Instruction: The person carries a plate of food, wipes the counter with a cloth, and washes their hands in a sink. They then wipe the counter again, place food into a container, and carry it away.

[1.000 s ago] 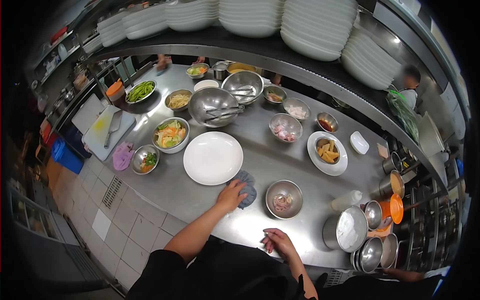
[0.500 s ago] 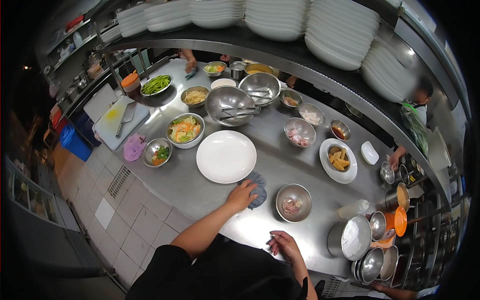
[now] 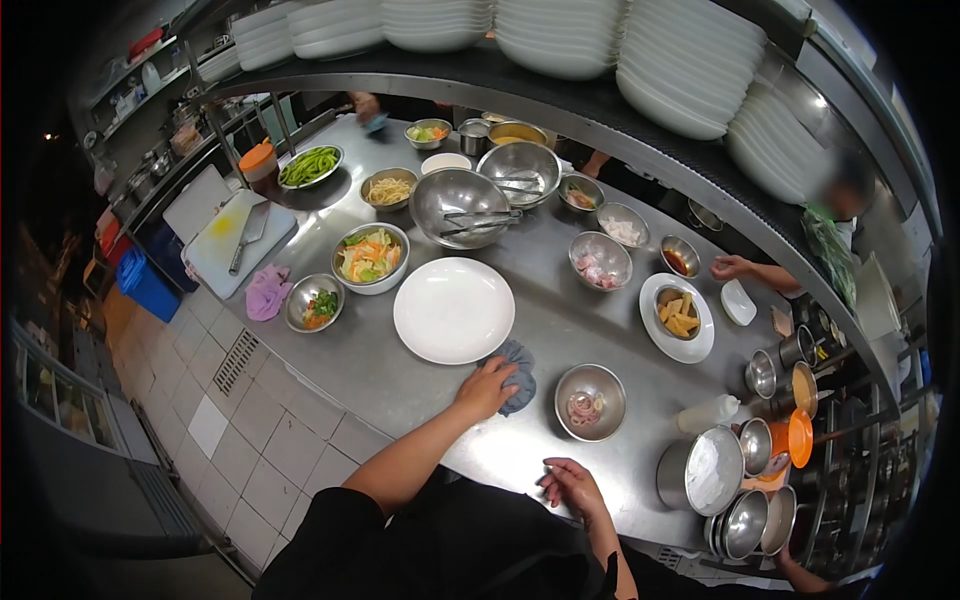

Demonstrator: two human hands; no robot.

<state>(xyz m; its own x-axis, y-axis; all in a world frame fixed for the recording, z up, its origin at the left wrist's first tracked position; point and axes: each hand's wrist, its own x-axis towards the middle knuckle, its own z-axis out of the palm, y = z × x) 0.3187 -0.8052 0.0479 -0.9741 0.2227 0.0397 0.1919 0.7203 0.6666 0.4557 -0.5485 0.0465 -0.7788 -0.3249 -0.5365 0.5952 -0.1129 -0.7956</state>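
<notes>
The left hand (image 3: 487,388) stays flattened over the grey cloth (image 3: 522,392) beside the big white plate (image 3: 454,310), so the wiping spot seems unchanged; whether its fingers grip the cloth I cannot tell. The right hand (image 3: 573,486) hangs near the surface's (image 3: 560,345) edge, fingers loosely curled around nothing visible. What has changed is a co-worker's hand (image 3: 732,267), now between the sauce bowl (image 3: 680,258) and small white dish (image 3: 738,303), apart from the cloth.

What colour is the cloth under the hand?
The cloth under the left hand is grey, shown best in the head view.
</notes>
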